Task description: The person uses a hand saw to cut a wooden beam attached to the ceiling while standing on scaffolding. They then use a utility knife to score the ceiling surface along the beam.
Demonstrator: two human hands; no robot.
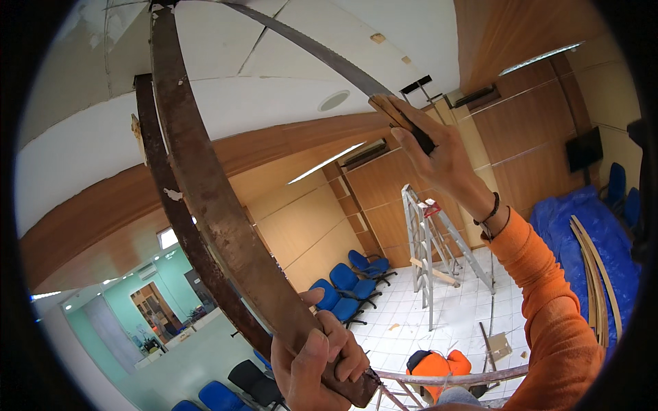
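Observation:
My left hand (319, 359) is wrapped round the lower end of a long brown wooden board (212, 185), which slants up to the top edge of the view. Behind it runs a second, darker board (179, 212) with torn flakes on its side and a nail (236, 333) poking out low down. My right hand (445, 151), raised on the right, is closed on the wooden handle of a handsaw (319, 51). The saw's long grey blade reaches up and left toward the top of the first board; whether the teeth touch the wood cannot be made out.
Close overhead is a white ceiling panel (384, 41) with cracks. Far below, a co-worker in orange (439, 364) bends near a metal rail (473, 376). A stepladder (425, 240), blue chairs (343, 281) and a blue tarp (558, 219) with wood strips (595, 281) stand or lie on the tiled floor.

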